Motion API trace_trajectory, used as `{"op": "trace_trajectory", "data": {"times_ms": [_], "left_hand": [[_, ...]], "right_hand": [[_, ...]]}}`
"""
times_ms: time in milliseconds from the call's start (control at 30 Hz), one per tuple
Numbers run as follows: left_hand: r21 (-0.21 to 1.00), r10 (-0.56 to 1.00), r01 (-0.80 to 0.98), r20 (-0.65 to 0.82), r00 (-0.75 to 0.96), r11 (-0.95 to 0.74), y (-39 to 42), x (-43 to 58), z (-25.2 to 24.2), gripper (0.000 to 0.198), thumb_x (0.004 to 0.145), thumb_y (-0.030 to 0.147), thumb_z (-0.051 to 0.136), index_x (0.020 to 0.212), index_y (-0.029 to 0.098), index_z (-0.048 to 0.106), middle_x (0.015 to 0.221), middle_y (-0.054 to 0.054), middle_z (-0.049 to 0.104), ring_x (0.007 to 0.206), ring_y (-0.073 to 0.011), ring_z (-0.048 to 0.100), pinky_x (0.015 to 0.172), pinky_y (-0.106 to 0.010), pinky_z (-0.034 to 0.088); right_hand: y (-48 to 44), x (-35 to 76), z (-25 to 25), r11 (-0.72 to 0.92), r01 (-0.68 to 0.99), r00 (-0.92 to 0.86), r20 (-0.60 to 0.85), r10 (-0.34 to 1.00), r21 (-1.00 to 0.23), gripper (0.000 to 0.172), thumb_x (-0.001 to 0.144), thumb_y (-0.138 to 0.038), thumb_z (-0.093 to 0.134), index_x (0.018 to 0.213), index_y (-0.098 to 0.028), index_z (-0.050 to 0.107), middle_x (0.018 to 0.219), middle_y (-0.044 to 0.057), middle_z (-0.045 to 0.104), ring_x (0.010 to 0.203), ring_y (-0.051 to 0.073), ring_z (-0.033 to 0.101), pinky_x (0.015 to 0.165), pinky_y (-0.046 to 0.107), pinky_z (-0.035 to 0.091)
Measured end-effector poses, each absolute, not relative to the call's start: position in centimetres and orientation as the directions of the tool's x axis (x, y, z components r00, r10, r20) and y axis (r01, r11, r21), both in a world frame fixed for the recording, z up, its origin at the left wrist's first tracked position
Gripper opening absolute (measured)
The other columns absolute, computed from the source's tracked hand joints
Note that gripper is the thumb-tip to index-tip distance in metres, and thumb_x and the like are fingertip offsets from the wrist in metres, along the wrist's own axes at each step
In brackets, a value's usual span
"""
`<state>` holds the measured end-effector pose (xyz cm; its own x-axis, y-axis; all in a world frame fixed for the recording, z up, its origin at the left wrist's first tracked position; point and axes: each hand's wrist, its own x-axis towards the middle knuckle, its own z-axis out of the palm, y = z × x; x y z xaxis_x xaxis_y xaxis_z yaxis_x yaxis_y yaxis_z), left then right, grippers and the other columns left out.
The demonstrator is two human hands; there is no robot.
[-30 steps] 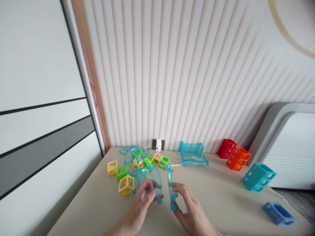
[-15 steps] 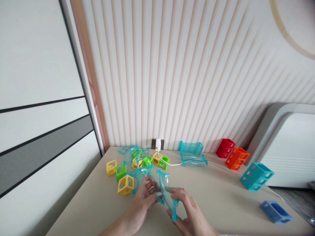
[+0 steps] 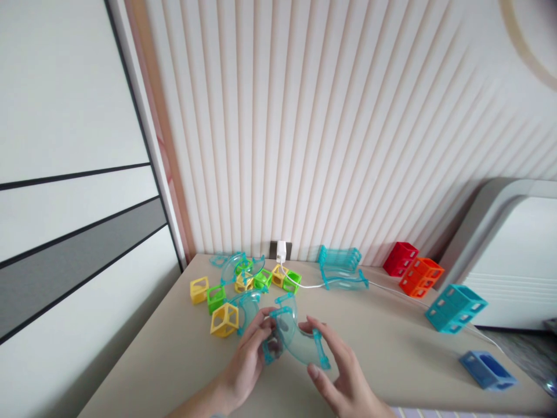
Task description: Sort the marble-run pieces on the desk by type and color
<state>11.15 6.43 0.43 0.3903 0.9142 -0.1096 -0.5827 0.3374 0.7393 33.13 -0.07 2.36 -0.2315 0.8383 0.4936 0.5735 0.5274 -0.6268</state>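
Observation:
My left hand [image 3: 246, 360] is closed on a see-through teal curved track piece [image 3: 270, 347], its fingers partly visible through the plastic. A second teal curved track piece [image 3: 302, 346] overlaps the first, its far end raised. My right hand [image 3: 343, 363] is around this second piece's right end, fingertips behind it and thumb by its lower edge. Another teal curved piece [image 3: 249, 312] lies just beyond my left hand. Beside that is a yellow open-frame cube [image 3: 225, 320].
Green cubes [image 3: 216, 299] and yellow cubes [image 3: 199, 289] lie at the back left, under and around more curved pieces [image 3: 235, 269]. Teal track pieces [image 3: 342, 261] stand by the wall. A white cable [image 3: 311, 286] crosses behind. Red [image 3: 399, 259], orange [image 3: 421, 277], teal [image 3: 455, 309] and blue blocks [image 3: 488, 370] stand right.
The two curved pieces have come together and now overlap. The right-hand piece has turned, its near end swinging outward to the right. My right hand's fingers have spread wider.

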Motion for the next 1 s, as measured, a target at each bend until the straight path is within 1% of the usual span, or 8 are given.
{"op": "trace_trajectory", "data": {"times_ms": [133,233,367,533,633,733,900,1000], "left_hand": [[0.8,0.924,-0.501,-0.166,0.343,0.33,6.4,11.1,0.7,0.041,0.084,0.056,0.073,0.107,0.023,0.063,0.092,-0.001,0.065,0.079,-0.0135,0.058,0.066,-0.023,0.043],[0.853,0.908,-0.409,-0.157,0.389,0.323,6.1,11.0,0.6,0.052,0.083,0.07,0.065,0.101,0.022,0.061,0.082,0.002,0.058,0.067,-0.0107,0.05,0.057,-0.021,0.038],[0.922,0.861,-0.283,-0.093,0.5,0.264,5.9,10.7,0.5,0.05,0.089,0.071,0.058,0.105,0.023,0.057,0.073,0.005,0.048,0.06,-0.0095,0.045,0.052,-0.02,0.034],[0.952,0.799,-0.22,-0.042,0.6,0.214,5.8,10.5,0.9,0.054,0.083,0.064,0.071,0.116,0.026,0.052,0.093,0.001,0.056,0.068,-0.0105,0.048,0.056,-0.022,0.042],[0.969,0.797,-0.15,-0.068,0.601,0.196,5.8,10.4,1.1,0.052,0.085,0.062,0.069,0.12,0.027,0.051,0.095,0.0,0.057,0.07,-0.0111,0.048,0.058,-0.022,0.044],[0.979,0.804,-0.073,-0.113,0.584,0.19,5.8,10.2,1.0,0.051,0.087,0.064,0.066,0.121,0.027,0.053,0.089,0.002,0.053,0.069,-0.0112,0.046,0.058,-0.021,0.042],[0.98,0.86,0.038,-0.191,0.473,0.196,6.0,10.2,1.0,0.047,0.088,0.064,0.062,0.118,0.028,0.06,0.09,0.001,0.057,0.066,-0.0114,0.044,0.054,-0.019,0.038],[0.981,0.887,0.053,-0.193,0.42,0.189,6.1,10.3,1.4,0.04,0.088,0.059,0.063,0.113,0.028,0.064,0.091,0.0,0.062,0.061,-0.0114,0.043,0.051,-0.019,0.037]], "right_hand": [[0.0,32.9,2.3,0.415,0.355,-0.15,0.387,0.91,-0.837,0.055,0.102,-0.042,0.054,0.155,-0.039,0.038,0.134,0.008,0.067,0.122,0.026,0.065,0.107,0.046,0.05],[0.2,32.3,3.2,0.321,0.167,-0.122,0.303,0.945,-0.932,0.052,0.102,-0.05,0.051,0.151,-0.036,0.047,0.124,0.008,0.072,0.11,0.025,0.07,0.102,0.044,0.054],[0.5,32.0,4.3,0.224,0.091,-0.064,0.219,0.974,-0.97,0.053,0.099,-0.055,0.055,0.145,-0.029,0.057,0.116,0.01,0.075,0.106,0.026,0.071,0.1,0.043,0.054],[1.0,31.9,4.6,0.192,0.067,-0.03,0.19,0.981,-0.979,0.058,0.097,-0.058,0.056,0.145,-0.026,0.055,0.11,0.009,0.076,0.103,0.026,0.07,0.098,0.041,0.054],[1.6,31.8,4.1,0.189,0.099,0.019,0.192,0.981,-0.977,0.064,0.097,-0.059,0.057,0.149,-0.023,0.048,0.101,0.008,0.075,0.094,0.023,0.069,0.091,0.038,0.055],[2.2,31.9,3.2,0.17,0.176,0.072,0.185,0.98,-0.97,0.065,0.098,-0.059,0.053,0.149,-0.019,0.047,0.093,0.007,0.073,0.088,0.022,0.068,0.084,0.036,0.056],[2.7,32.3,2.5,0.165,0.453,0.072,0.22,0.973,-0.876,0.052,0.098,-0.048,0.052,0.14,-0.018,0.057,0.1,0.009,0.073,0.081,0.02,0.066,0.077,0.032,0.056],[2.8,32.4,2.5,0.199,0.557,0.03,0.259,0.966,-0.807,0.047,0.097,-0.04,0.053,0.137,-0.016,0.059,0.1,0.009,0.073,0.077,0.019,0.066,0.073,0.03,0.057]]}}
